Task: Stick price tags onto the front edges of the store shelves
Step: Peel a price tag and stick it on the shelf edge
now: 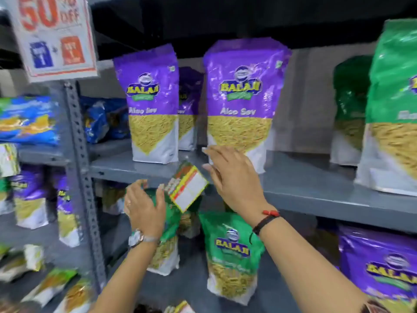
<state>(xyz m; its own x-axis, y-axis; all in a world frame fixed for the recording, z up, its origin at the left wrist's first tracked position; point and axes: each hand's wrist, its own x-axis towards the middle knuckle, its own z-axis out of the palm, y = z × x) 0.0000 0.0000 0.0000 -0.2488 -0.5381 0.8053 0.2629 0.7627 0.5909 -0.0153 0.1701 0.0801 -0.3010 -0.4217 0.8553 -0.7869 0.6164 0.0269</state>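
Note:
A price tag point(188, 187), white with a yellow, red and green border, lies tilted against the front edge of the grey shelf point(316, 197); its top corner overlaps the edge. My left hand point(144, 206), with a watch on its wrist, is just left of the tag with its fingers apart and its thumb close to the tag's left side. My right hand point(232, 177) is spread open just right of the tag, its fingertips near the base of a purple Aloo Sev bag point(241, 102). Whether the tag is stuck to the edge is unclear.
A second purple bag point(151, 102) and green bags point(392, 109) stand on the same shelf. Below are more green bags point(230, 251) and purple bags point(381, 267). A perforated upright post point(83, 177) is on the left, and a "50% off" sign point(54, 35) hangs above it.

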